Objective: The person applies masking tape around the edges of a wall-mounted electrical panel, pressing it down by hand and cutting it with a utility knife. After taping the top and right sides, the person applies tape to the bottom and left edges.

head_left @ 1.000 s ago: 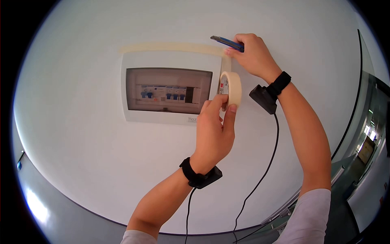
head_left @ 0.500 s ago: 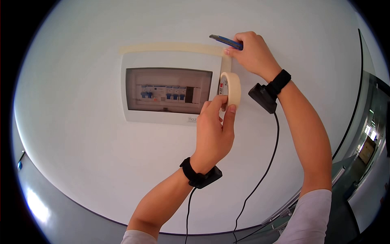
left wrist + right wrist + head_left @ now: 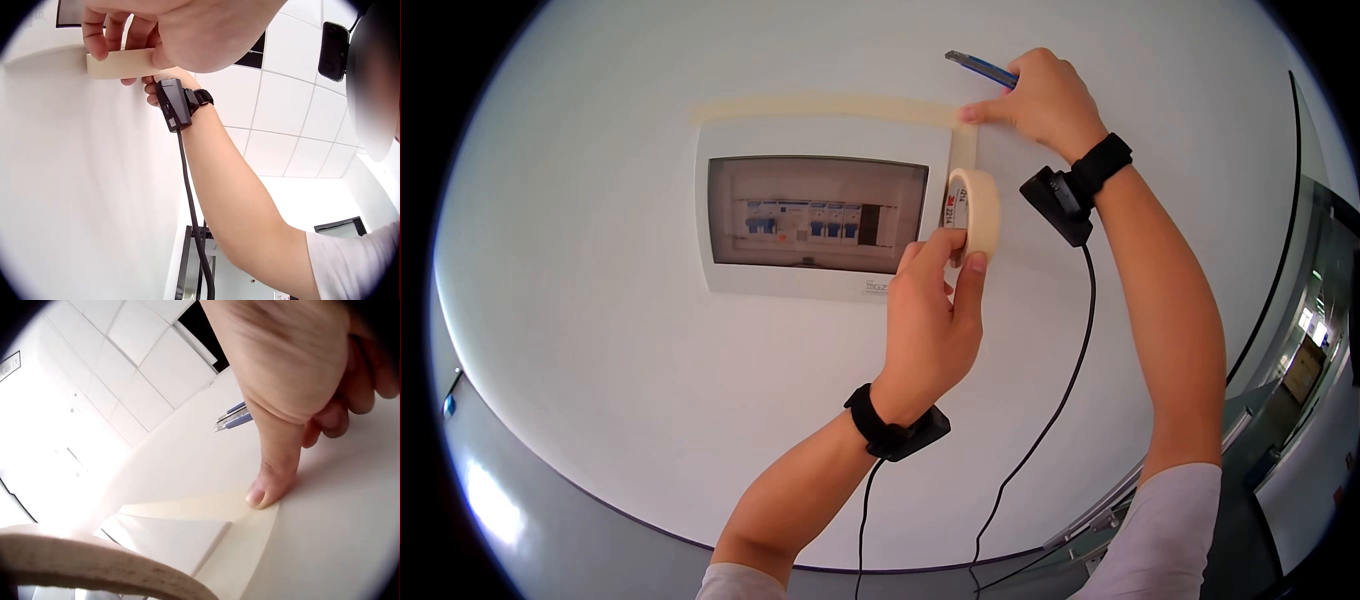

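Observation:
My left hand [image 3: 932, 325] grips a roll of cream masking tape [image 3: 984, 215] on edge, thumb on its outside and fingers reaching into the core. From the roll a tape strip [image 3: 965, 148] runs up the right side of a white breaker box [image 3: 940, 150]. Another tape strip [image 3: 820, 106] lies along the box's top edge. My right hand [image 3: 1055, 105] holds a blue utility knife [image 3: 983, 69] in its curled fingers, blade out and pointing left. In the right wrist view, its thumb [image 3: 272, 484] presses on the tape at the box's upper right corner.
The breaker box is mounted on a white wall [image 3: 700, 400], its tinted window [image 3: 820, 180] closed over several blue switches. Black cables [image 3: 1050, 430] hang from both wrist cameras. A railing and a glass-walled area lie at the lower right.
My right hand has moved up and slightly right with the utility knife, its thumb now stretched out to the tape corner. The left hand and the tape roll have barely moved.

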### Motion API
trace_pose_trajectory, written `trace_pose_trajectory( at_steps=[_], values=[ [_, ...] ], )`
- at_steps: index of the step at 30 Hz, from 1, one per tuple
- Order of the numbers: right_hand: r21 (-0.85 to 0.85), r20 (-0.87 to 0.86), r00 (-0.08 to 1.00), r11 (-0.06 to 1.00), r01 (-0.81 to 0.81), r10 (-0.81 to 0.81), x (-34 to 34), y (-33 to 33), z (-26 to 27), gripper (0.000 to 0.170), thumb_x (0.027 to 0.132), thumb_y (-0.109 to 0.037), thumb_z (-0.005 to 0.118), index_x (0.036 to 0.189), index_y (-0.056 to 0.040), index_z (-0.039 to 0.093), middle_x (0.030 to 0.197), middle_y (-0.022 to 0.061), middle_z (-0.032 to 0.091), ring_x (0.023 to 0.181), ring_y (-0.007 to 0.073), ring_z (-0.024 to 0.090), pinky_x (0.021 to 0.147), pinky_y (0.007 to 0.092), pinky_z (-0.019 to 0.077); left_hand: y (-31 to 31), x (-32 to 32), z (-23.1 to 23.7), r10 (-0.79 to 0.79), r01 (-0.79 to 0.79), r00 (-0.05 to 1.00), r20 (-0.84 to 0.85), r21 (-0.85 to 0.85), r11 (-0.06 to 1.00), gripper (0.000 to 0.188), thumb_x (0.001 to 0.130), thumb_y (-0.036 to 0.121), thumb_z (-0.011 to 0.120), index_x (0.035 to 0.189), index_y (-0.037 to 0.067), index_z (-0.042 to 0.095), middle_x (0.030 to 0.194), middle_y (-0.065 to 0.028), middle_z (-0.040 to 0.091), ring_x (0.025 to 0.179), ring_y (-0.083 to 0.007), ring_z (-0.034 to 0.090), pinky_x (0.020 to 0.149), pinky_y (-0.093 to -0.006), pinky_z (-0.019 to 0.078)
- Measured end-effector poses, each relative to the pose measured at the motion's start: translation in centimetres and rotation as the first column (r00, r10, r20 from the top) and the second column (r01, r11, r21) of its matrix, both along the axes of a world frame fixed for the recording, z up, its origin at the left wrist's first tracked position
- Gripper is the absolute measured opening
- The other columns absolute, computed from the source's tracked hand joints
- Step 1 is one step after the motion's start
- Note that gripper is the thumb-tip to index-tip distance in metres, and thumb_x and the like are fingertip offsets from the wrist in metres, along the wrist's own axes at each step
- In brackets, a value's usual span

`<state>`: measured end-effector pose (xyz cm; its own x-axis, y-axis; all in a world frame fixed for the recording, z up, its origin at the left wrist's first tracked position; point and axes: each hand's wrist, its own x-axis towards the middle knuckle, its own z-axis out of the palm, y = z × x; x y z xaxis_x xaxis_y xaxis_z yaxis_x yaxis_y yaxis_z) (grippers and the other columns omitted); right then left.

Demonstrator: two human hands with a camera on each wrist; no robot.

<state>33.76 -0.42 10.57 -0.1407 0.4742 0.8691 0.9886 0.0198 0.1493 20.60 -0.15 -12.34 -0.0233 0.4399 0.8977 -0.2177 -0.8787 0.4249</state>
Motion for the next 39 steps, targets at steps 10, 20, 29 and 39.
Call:
trace_pose_trajectory(
  at_steps=[10,20,29,39],
  values=[
    [-0.133,-0.011,0.971,0.962,-0.240,0.240,0.5,1.3,0.9,0.054,0.068,-0.040,0.102,0.074,-0.0002,0.067,0.061,0.0067,0.060,0.053,0.0178,0.061,0.055,0.0316,0.0494,0.3,-0.2,-0.3,0.035,-0.035,0.998,-0.046,-0.002,0.999,0.022,0.113,0.020,0.061,0.116,0.000,0.071,0.108,-0.0082,0.080,0.089,-0.0153,0.067,0.075,-0.0299,0.0499],
    [-0.123,0.023,0.994,0.987,-0.100,0.103,-0.3,0.0,0.5,0.057,0.071,-0.046,0.100,0.074,0.0037,0.071,0.065,0.0164,0.066,0.059,0.0264,0.066,0.059,0.0381,0.0519,0.1,0.1,-2.3,0.110,-0.110,0.993,-0.044,0.006,0.994,0.022,0.112,0.022,0.064,0.111,0.001,0.072,0.101,-0.0058,0.080,0.087,-0.0135,0.063,0.075,-0.0296,0.0492],
    [-0.063,0.034,0.991,0.990,-0.126,0.128,-0.5,-0.5,0.1,0.061,0.067,-0.044,0.102,0.074,0.0100,0.073,0.069,0.0275,0.070,0.063,0.0365,0.072,0.065,0.0438,0.0564,-0.6,-0.4,-6.9,0.073,-0.073,0.997,-0.001,-0.016,0.997,0.022,0.109,0.017,0.062,0.102,0.000,0.073,0.095,-0.0065,0.080,0.088,-0.0134,0.061,0.085,-0.0310,0.0466],
    [-0.078,0.030,0.990,0.988,-0.136,0.139,-0.5,-0.5,-0.1,0.058,0.070,-0.039,0.102,0.073,0.0103,0.071,0.065,0.0260,0.067,0.058,0.0310,0.068,0.061,0.0432,0.0536,-2.9,-1.5,-11.4,-0.093,0.069,0.994,-0.052,-0.354,0.933,0.021,0.109,0.017,0.061,0.106,0.000,0.072,0.092,-0.0085,0.078,0.083,-0.0135,0.065,0.077,-0.0303,0.0494]
  ],
)
